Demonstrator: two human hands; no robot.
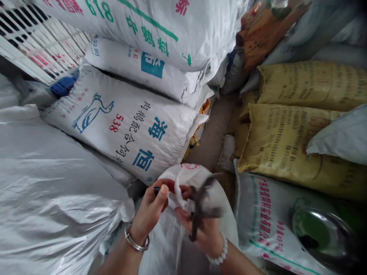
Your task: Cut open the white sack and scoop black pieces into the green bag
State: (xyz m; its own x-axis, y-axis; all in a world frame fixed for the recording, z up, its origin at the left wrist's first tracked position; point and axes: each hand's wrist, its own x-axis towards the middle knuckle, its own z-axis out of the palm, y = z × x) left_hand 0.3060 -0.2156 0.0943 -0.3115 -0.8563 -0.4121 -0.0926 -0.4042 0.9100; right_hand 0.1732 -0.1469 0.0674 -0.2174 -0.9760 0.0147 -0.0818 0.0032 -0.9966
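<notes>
Two hands are seen at the bottom of the view, close together over the gathered mouth of a white woven sack point(172, 229) that stands upright between them. The left hand point(150, 210), with a metal bangle point(137, 241) at the wrist, is pinched shut on a fold of the sack's top edge, thumb pressed against the cloth. The right hand point(205, 229), with a white bead bracelet point(219, 255) at the wrist, is closed on a pair of dark scissors point(200, 206), whose blurred blades are raised just above the sack's mouth; whether the blades touch the cloth cannot be told. Just right of the hands a printed white sack point(266, 225) is laid flat, and a shiny metal bowl point(323, 236) is rested on it toward the lower right corner. At the left a large plain white bag point(48, 191) is bulged against the sack being held. Farther back, a white sack with a blue goose drawing point(123, 126) is laid slanting, with more printed white sacks point(149, 30) stacked above it. On the right, yellow sacks point(286, 145) are piled, and a strip of bare floor point(213, 130) is left between the two stacks. A white plastic crate point(31, 49) is seen in the top left corner.
</notes>
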